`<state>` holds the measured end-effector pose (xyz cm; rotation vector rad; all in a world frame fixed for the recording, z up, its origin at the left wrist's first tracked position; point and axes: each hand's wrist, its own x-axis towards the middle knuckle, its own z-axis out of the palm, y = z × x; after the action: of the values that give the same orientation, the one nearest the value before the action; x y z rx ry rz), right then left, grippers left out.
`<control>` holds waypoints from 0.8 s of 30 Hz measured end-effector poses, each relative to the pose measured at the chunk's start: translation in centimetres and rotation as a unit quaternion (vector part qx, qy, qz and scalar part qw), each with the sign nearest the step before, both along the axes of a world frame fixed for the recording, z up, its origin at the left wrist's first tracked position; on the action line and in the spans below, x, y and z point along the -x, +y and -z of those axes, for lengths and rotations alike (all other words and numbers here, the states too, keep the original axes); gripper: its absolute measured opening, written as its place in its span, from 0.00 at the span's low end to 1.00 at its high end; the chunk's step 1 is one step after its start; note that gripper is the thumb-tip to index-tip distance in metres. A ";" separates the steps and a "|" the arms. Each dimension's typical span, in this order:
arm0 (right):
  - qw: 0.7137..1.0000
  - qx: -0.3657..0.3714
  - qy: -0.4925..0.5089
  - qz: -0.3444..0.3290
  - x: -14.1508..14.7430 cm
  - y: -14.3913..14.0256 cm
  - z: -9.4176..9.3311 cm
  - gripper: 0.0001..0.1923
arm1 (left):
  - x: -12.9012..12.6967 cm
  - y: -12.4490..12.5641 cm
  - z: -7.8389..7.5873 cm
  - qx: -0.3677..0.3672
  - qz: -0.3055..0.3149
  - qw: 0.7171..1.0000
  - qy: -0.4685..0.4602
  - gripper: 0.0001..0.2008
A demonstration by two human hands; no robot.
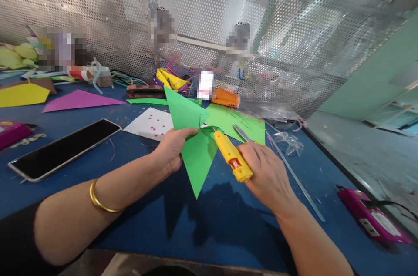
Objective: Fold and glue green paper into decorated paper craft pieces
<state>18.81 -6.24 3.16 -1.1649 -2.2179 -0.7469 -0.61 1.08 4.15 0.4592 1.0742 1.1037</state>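
My left hand (171, 152) pinches a folded green paper shape (197, 158) near its middle, thumb on top. The paper has several pointed flaps, one pointing up and one down, and it is held above the table. In my right hand (269, 171) is a yellow hot glue gun (233, 158). Its nozzle points up and left and meets, or nearly meets, a small fold at the paper's centre. Scissor blades (241, 132) show just beyond my right hand; their handles are mostly hidden, and I cannot tell if they touch the hand.
On the blue table (137, 223) lie a phone (65, 147), a white sheet with pink dots (152, 121), a light green sheet (254, 126) and purple paper (81, 102). A clear strip (303, 186) and a magenta device (372, 215) sit right. A perforated metal panel (202, 15) stands behind.
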 end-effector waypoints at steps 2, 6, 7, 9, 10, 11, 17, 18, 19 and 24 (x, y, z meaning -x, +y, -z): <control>1.000 0.000 0.001 0.001 0.0 0.0 0.1 0.08 | 0.0 0.0 0.0 -0.001 0.000 1.000 0.002 0.16; 1.000 0.003 0.005 0.005 0.0 0.0 0.1 0.09 | 0.0 0.0 0.0 0.000 0.003 1.000 0.006 0.17; 1.000 0.004 0.005 0.006 0.0 -0.1 0.1 0.08 | 0.0 0.0 0.0 0.001 0.004 1.000 0.007 0.18; 1.000 0.004 0.004 0.005 -0.1 0.0 0.1 0.08 | 0.0 0.0 0.0 0.001 0.005 1.000 0.007 0.18; 1.000 0.004 0.004 0.005 -0.1 0.0 0.1 0.08 | 0.0 0.0 0.0 0.001 0.006 1.000 0.007 0.18; 1.000 0.003 0.003 0.006 -0.1 0.0 0.1 0.09 | 0.0 0.0 0.0 0.002 0.006 1.000 0.007 0.18; 1.000 -0.003 0.001 0.009 -0.1 -0.1 0.1 0.11 | -0.1 0.0 -0.1 0.005 0.004 1.000 0.004 0.18; 1.000 -0.001 0.001 0.009 -0.1 -0.1 0.1 0.12 | -0.1 0.0 -0.1 0.005 0.003 1.000 0.003 0.18; 1.000 0.001 0.001 0.009 -0.1 -0.1 0.1 0.12 | -0.1 0.0 -0.1 0.005 0.003 1.000 0.002 0.18; 1.000 0.006 0.004 0.010 -0.1 -0.1 0.0 0.14 | 0.0 0.0 0.0 0.005 0.005 1.000 -0.005 0.17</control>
<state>18.95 -6.31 3.15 -1.1952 -2.2102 -0.7379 -0.59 1.11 4.16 0.4498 1.0674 1.0903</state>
